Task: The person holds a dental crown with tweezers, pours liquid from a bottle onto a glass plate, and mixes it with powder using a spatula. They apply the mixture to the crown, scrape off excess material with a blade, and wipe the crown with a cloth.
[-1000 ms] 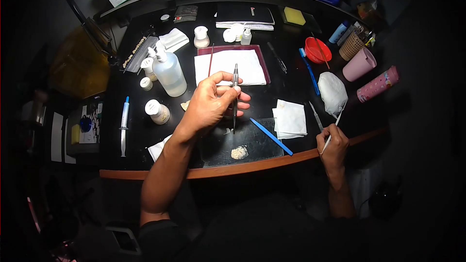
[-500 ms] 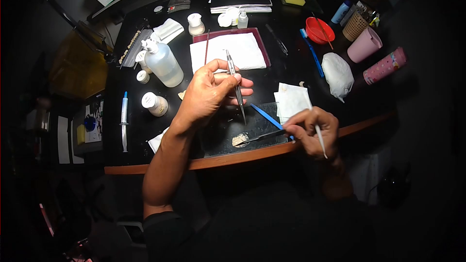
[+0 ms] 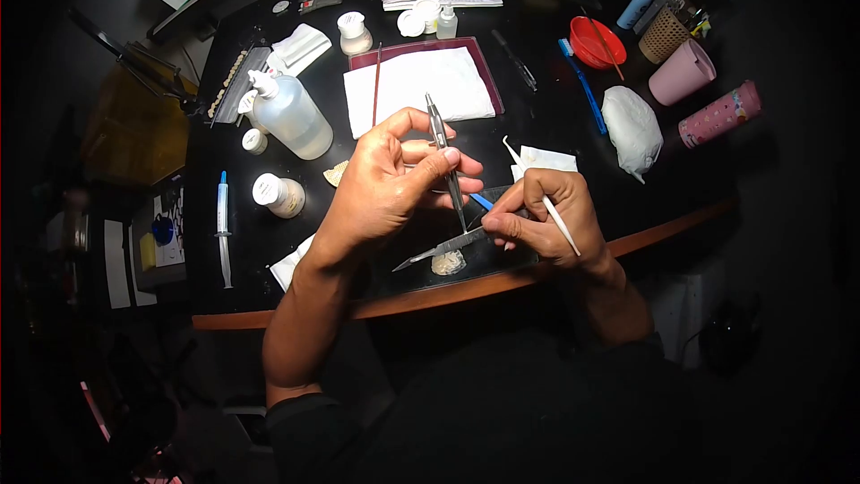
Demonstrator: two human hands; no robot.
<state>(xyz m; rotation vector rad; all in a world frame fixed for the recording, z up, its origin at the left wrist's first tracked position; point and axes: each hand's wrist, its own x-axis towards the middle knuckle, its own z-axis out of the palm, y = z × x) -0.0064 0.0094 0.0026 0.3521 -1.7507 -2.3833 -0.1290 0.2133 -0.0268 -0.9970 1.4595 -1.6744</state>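
Observation:
My left hand [image 3: 403, 170] pinches a slim metal tool [image 3: 437, 125], its tip pointing down at the blade beside my other hand. In my right hand [image 3: 551, 215] are a grey pointed blade-like tool [image 3: 439, 250], aimed left, and a white hooked stick [image 3: 563, 226] tucked between the fingers. The metal tool's tip meets or overlaps the grey tool; contact is unclear. Just below the grey tool, a small whitish heap [image 3: 449, 263] lies on a dark slab near the table edge. Partly hidden behind my right hand is a blue tool [image 3: 481, 201].
A spray bottle [image 3: 294, 116], a labelled jar [image 3: 279, 195] and a syringe [image 3: 223, 229] stand or lie at left. Behind my hands is a white cloth [image 3: 430, 85]. At right are a red bowl [image 3: 596, 43], a blue toothbrush [image 3: 582, 85] and a white bag [image 3: 632, 133].
My right hand has moved left and slightly up, bringing the grey tool across above the heap. My left hand has shifted slightly right, and the camera view has shifted a little.

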